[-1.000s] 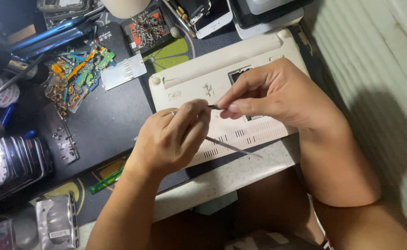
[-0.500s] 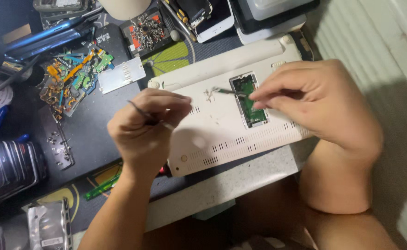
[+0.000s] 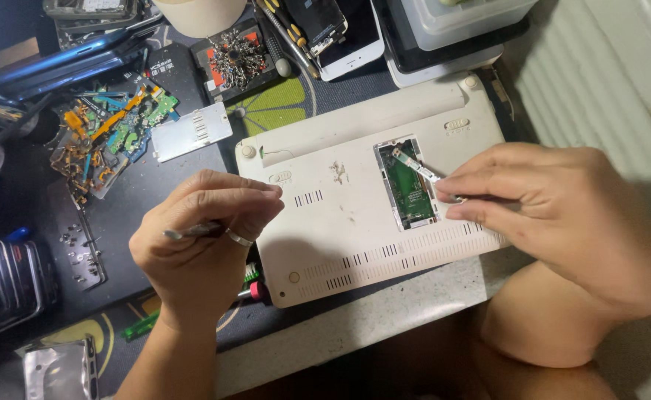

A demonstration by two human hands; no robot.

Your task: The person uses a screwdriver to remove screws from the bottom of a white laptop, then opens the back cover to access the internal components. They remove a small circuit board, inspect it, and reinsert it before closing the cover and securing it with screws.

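Observation:
A white laptop (image 3: 340,215) lies bottom up on the dark mat, with a small hatch open over a green circuit board (image 3: 408,194). My right hand (image 3: 555,215) pinches a thin metal strip (image 3: 414,164) whose far tip reaches into the open bay. My left hand (image 3: 203,237) sits at the laptop's left edge, fingers curled around a slim metal tool (image 3: 192,231). A ring shows on one left finger.
A loose silver hatch cover (image 3: 190,132) lies above my left hand. A pile of coloured flex cables and small boards (image 3: 110,133) lies at left. A tray of screws (image 3: 235,58), phones (image 3: 344,30) and screwdrivers (image 3: 290,33) are behind the laptop. The table edge (image 3: 355,326) runs below it.
My left hand has drawn back from the laptop's middle to its left edge with the tool. My right hand has slid right, uncovering the open bay with the green board.

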